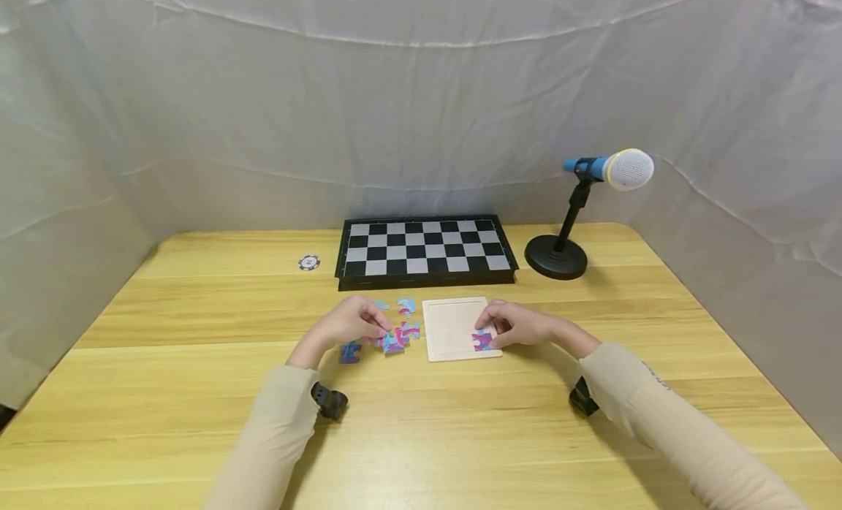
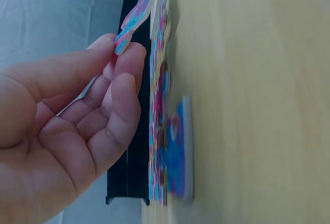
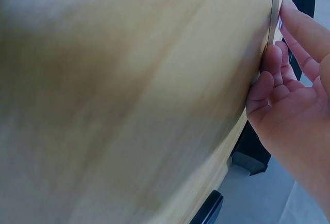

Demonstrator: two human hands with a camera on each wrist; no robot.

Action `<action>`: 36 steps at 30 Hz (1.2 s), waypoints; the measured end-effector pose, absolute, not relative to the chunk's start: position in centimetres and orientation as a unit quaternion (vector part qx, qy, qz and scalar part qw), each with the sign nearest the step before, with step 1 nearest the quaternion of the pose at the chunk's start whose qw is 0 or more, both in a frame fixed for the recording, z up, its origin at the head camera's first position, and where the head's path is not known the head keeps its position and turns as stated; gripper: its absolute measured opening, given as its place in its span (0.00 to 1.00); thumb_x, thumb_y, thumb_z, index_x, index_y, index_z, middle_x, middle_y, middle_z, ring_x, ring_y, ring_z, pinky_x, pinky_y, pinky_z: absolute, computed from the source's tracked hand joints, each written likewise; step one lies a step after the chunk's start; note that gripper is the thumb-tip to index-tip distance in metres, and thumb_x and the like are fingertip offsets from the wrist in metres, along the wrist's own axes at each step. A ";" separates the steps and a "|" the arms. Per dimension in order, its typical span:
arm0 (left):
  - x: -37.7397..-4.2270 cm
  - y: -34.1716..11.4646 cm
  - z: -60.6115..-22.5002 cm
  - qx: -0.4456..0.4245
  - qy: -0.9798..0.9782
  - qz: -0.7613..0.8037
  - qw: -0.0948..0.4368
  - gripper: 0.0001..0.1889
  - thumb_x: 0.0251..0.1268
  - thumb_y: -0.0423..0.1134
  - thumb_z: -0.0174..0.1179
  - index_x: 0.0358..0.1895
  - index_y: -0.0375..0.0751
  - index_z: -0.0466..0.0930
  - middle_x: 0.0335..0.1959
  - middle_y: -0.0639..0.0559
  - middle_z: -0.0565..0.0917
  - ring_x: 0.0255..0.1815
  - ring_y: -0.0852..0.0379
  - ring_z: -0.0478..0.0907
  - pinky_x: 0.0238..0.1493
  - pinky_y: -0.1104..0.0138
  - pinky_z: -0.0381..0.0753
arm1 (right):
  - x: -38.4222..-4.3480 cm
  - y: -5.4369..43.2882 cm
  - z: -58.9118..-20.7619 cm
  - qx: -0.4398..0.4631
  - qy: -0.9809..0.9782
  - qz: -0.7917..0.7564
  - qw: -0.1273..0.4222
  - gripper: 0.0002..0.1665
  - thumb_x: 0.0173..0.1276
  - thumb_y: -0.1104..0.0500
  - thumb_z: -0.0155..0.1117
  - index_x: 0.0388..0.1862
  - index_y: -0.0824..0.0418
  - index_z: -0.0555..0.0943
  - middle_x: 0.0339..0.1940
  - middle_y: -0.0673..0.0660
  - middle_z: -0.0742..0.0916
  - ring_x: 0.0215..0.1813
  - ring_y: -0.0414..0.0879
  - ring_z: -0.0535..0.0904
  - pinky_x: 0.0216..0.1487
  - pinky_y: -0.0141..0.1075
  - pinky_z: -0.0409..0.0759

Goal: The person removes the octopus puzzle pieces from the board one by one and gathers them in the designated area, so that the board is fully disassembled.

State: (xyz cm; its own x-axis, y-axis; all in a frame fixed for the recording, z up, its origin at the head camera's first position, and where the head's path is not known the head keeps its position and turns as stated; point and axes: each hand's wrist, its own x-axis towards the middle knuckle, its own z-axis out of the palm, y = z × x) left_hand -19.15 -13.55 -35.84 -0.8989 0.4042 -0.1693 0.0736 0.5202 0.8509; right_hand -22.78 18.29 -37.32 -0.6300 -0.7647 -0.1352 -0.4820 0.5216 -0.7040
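My left hand [image 1: 351, 324] pinches a pink, purple and blue jigsaw puzzle piece [image 1: 393, 342] between thumb and fingertips. In the left wrist view that puzzle piece [image 2: 138, 18] is tilted and raised off the table. Several loose puzzle pieces [image 1: 408, 306] lie around and behind this hand, and a darker blue one [image 1: 350, 353] sits below it. The right hand [image 1: 522, 326] is at the lower right corner of a pale square wooden tray [image 1: 450, 327], its thumb and index finger about a purple puzzle piece [image 1: 482, 342] there. In the right wrist view the tray mostly hides that piece.
Behind the tray lies a black-and-white chessboard [image 1: 426, 248]. A blue microphone [image 1: 608, 166] on a black stand [image 1: 556, 257] is at the back right. One poker chip [image 1: 308, 262] rests left of the chessboard. Grey cloth [image 1: 421, 115] hangs behind the wooden table [image 1: 421, 437].
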 end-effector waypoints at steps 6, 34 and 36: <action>-19.0 -14.6 -35.9 0.156 0.847 0.473 0.187 0.03 0.55 0.23 0.56 0.29 0.28 0.80 0.26 0.47 0.80 0.19 0.57 0.73 0.26 0.65 0.76 | -22.8 18.3 -37.3 -0.373 0.843 -0.319 0.217 0.14 0.57 0.66 0.63 0.42 0.68 0.75 0.32 0.56 0.71 0.33 0.46 0.65 0.33 0.32 0.65; -18.8 -15.2 -35.6 0.159 0.863 0.436 0.200 0.02 0.54 0.25 0.58 0.30 0.27 0.79 0.22 0.45 0.81 0.17 0.59 0.72 0.21 0.69 0.71 | -22.7 18.4 -37.3 -0.372 0.845 -0.319 0.216 0.14 0.57 0.66 0.63 0.43 0.67 0.75 0.33 0.56 0.72 0.33 0.46 0.65 0.33 0.32 0.65; -18.9 -15.1 -35.6 0.155 0.861 0.441 0.199 0.03 0.55 0.25 0.57 0.30 0.27 0.79 0.24 0.45 0.81 0.18 0.57 0.74 0.21 0.69 0.71 | -22.7 18.4 -37.4 -0.371 0.845 -0.319 0.216 0.14 0.57 0.66 0.63 0.43 0.67 0.75 0.33 0.56 0.72 0.33 0.46 0.65 0.33 0.32 0.65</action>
